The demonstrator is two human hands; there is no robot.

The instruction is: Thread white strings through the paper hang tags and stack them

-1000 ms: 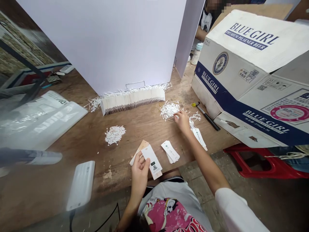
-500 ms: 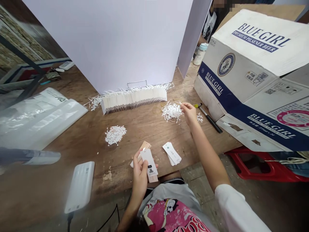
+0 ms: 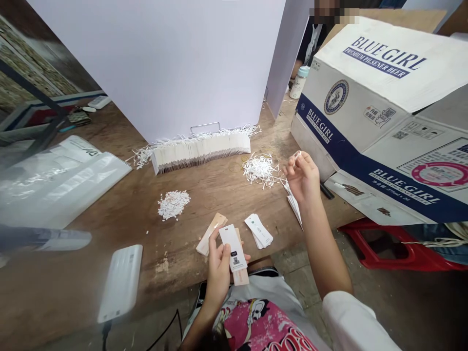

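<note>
My left hand (image 3: 219,261) is closed on a white tag (image 3: 233,246) with a black print and a code, with a pinkish tag behind it. Raised over the table's right part, my right hand (image 3: 302,175) pinches something thin and white, seemingly a string. White tags (image 3: 293,207) show just below that hand, partly hidden by the arm. To its left lies a heap of white strings (image 3: 259,169). Orange-brown tags (image 3: 212,234) rest left of my left hand, and a small stack of white tags (image 3: 258,231) lies to its right.
A long row of tags (image 3: 201,152) stands before a pale board (image 3: 175,63). Small white pieces (image 3: 173,204) are heaped left of centre. A beer carton (image 3: 365,112) fills the right; a power bank (image 3: 120,282) and plastic bags (image 3: 80,180) lie left.
My right hand has moved right and toward me from the string heap and now pinches a thin white thing. White tags now show beneath it. My left hand has shifted slightly right with its tags.
</note>
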